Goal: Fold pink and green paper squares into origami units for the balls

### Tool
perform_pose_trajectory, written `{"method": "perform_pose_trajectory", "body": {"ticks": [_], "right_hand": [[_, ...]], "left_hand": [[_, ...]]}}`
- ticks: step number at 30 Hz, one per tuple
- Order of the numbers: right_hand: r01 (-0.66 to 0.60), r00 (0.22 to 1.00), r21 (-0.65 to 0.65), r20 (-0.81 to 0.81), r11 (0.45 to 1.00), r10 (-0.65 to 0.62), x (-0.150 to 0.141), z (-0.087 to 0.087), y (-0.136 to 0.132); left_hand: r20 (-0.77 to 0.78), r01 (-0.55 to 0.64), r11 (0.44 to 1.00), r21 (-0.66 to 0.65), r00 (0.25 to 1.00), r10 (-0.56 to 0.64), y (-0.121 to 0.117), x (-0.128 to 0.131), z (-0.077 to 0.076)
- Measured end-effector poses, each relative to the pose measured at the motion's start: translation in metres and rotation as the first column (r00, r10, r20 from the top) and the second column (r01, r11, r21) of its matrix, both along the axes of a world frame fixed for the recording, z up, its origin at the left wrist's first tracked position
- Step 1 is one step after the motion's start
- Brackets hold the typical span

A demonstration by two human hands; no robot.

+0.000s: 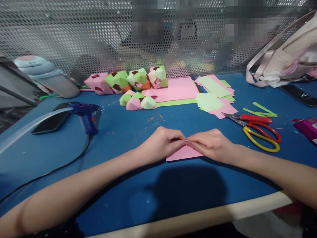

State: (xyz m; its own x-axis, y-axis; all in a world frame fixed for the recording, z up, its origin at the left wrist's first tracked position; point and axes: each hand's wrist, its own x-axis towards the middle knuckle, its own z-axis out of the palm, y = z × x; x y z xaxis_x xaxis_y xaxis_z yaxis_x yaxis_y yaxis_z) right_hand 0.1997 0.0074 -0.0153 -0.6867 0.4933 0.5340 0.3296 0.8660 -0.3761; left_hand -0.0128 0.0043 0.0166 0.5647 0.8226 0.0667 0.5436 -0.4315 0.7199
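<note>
Background: a perforated grey metal screen (pixel 109 36) behind one blue tabletop (pixel 119 132) with a pale front edge.
Hands: two, meeting at one small pink paper piece (pixel 185 152) near the table's front; the left hand (pixel 163 142) pinches its far edge between thumb and fingers; the right hand (pixel 214 142) does likewise, fingertips almost meeting.
Paper models: four multicoloured folded balls (pixel 98 83) in a back row; one lower cluster of pink and green domes (pixel 134 103) before them.
Sheets: one large pink sheet (pixel 175 89) over green; beside it, overlapping pink and green cut pieces (pixel 210 100), too stacked to count.
Tools: one blue glue gun (pixel 86 117), left; red-and-yellow-handled scissors (pixel 244 123), right, one pair or two, I cannot tell; two light green strips (pixel 264 113) just beyond.
Belongings: two dark phones (pixel 51 122); one pale tumbler (pixel 53 81); one pale pink bag (pixel 288 58); one purple object (pixel 308 129).
</note>
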Motion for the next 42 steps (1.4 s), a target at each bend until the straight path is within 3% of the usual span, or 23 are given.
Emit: {"method": "perform_pose_trajectory", "body": {"ticks": [3, 9, 13, 20, 25, 29, 37, 42], "right_hand": [[0.010, 1.000, 0.000, -0.005, 1.000, -0.010, 0.000, 0.000, 0.000], [-0.010, 0.999, -0.020, 0.050, 1.000, 0.011, -0.001, 0.003, 0.001], [0.105, 0.994, -0.027, 0.029, 0.994, -0.104, -0.002, 0.005, 0.001], [0.067, 0.994, -0.058, 0.086, 0.996, -0.062, -0.001, 0.009, 0.000], [0.272, 0.948, -0.220, -0.103, 0.937, -0.300, -0.002, 0.018, 0.000], [0.295, 0.940, -0.292, -0.085, 0.910, -0.331, -0.006, 0.017, 0.000], [0.273, 0.935, -0.230, -0.167, 0.934, -0.314, -0.011, 0.005, 0.001], [0.280, 0.912, -0.330, -0.203, 0.901, -0.357, -0.014, 0.002, 0.001]], "left_hand": [[-0.004, 0.013, 0.995, 0.102, 1.000, -0.013, -0.002, 0.001, -0.002], [-0.024, 0.002, 0.992, 0.125, 1.000, 0.001, 0.000, 0.001, -0.012], [0.010, -0.085, 0.979, 0.185, 0.996, 0.085, -0.001, 0.004, -0.017], [-0.022, -0.099, 0.982, 0.159, 0.994, 0.104, -0.003, 0.009, -0.016], [0.058, -0.262, 0.964, 0.052, 0.964, 0.259, 0.002, 0.008, -0.014], [0.148, -0.357, 0.928, -0.106, 0.917, 0.370, 0.006, 0.009, -0.015], [0.284, -0.321, 0.881, -0.348, 0.859, 0.425, 0.003, 0.015, -0.018], [0.352, -0.325, 0.863, -0.387, 0.813, 0.464, 0.003, 0.018, -0.023]]}}
